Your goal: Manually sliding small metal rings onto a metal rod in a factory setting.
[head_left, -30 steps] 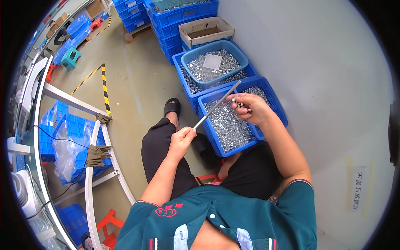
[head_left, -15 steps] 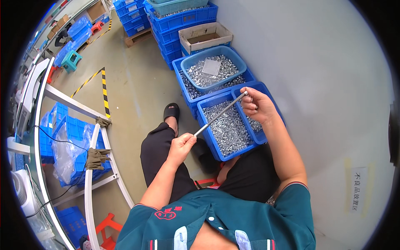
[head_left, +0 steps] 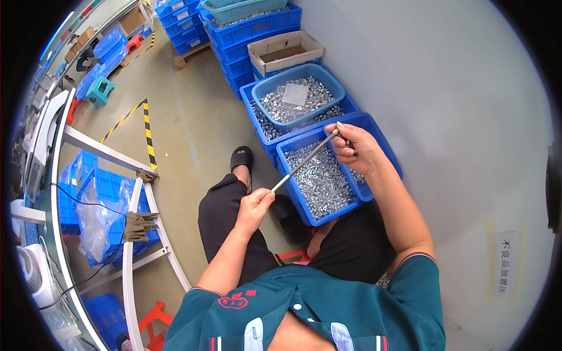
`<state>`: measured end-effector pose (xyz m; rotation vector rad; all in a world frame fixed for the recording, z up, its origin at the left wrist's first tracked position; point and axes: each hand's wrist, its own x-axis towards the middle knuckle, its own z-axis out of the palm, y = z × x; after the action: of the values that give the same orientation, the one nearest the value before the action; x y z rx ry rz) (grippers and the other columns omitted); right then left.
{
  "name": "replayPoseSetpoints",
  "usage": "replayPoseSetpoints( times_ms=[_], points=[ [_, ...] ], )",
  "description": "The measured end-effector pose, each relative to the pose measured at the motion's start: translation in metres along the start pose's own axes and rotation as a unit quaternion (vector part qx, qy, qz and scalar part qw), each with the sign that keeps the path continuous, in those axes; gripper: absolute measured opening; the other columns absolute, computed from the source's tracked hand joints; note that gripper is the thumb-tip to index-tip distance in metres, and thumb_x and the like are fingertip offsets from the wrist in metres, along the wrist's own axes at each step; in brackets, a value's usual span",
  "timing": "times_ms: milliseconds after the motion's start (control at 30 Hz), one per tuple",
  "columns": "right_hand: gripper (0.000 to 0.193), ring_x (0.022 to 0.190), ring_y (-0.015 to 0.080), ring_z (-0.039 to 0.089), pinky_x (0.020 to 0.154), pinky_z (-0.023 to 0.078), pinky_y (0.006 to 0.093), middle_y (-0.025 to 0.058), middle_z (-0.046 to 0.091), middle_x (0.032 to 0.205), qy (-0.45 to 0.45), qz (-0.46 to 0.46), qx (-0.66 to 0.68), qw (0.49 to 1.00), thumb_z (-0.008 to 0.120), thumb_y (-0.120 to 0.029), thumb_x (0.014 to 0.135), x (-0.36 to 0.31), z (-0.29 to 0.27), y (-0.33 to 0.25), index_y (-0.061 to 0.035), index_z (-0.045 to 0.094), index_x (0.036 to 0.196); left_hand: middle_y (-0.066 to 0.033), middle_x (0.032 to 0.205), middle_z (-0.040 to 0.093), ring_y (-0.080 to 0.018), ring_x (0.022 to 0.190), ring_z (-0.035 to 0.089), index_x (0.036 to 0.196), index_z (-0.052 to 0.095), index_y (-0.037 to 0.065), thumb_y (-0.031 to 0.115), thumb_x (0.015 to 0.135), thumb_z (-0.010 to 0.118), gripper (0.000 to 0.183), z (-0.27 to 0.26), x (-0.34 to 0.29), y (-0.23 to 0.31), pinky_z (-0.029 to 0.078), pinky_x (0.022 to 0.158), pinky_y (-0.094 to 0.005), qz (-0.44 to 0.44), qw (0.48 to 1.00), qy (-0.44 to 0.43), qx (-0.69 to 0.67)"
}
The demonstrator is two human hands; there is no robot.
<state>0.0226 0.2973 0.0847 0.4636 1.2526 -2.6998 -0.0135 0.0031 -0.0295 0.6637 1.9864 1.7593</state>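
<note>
The divided blue bin [head_left: 336, 213] is the largest thing near the hands, and a light-blue tub [head_left: 285, 124] sits just beyond its far side. Slantwise above the bin's left compartment runs a slender grey rod [head_left: 307, 158]. Its long axis climbs from a near end off the bin's left side to a far end over the bin's far part, about where the two compartments meet.

The right hand [head_left: 358, 146], above the bin's right compartment, is the nearer to that far end: thumb and forefinger come together right at the tip, so the rod lies to their left and toward the body. Its other fingers curl narrowly on small pieces [head_left: 349, 143], mostly hidden; whether one sits on the tip, I cannot tell. The left hand [head_left: 255, 209], outside the bin's near-left side, is closed around the near end. Loose metal fittings [head_left: 321, 187] lie in the bin below.
</note>
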Motion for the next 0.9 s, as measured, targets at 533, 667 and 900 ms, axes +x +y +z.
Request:
replayPoseSetpoints(
  times_ms=[533,667,900],
  points=[
    [0.025,0.042,0.0043,0.034,0.037,0.022,0.0184,-0.0026,0.043,0.057,0.021,-0.036,0.001,0.999,0.065,-0.030,0.084,0.001,-0.011,-0.002,-0.0097,0.051,0.081,0.0057,0.067,0.050,-0.0027,0.060,0.041,0.082,0.061,0.001,0.016,0.089,0.058,0.017,0.001,0.000,0.003,0.034,0.054,-0.0188,0.003,1.000,-0.006,-0.017],
    [0.022,0.042,0.0039,0.033,0.037,0.023,0.0193,-0.0032,0.044,0.057,0.078,-0.067,-0.151,0.983,0.066,-0.026,0.083,0.000,0.000,-0.004,-0.0098,0.052,0.079,0.0026,0.066,0.053,-0.0040,0.061,0.045,0.083,0.061,0.000,0.016,0.088,0.059,0.017,-0.001,-0.002,0.000,0.037,0.055,-0.0205,0.009,1.000,-0.003,0.020],
    [0.024,0.043,0.0035,0.037,0.037,0.024,0.0194,-0.0024,0.046,0.056,0.077,-0.049,-0.274,0.957,0.073,-0.021,0.077,0.005,0.010,0.014,-0.0069,0.053,0.077,0.0013,0.064,0.052,-0.0041,0.059,0.044,0.083,0.061,0.000,0.017,0.088,0.059,0.018,-0.002,0.002,0.002,0.037,0.053,-0.0219,-0.005,0.999,-0.003,0.040]
  ],
)
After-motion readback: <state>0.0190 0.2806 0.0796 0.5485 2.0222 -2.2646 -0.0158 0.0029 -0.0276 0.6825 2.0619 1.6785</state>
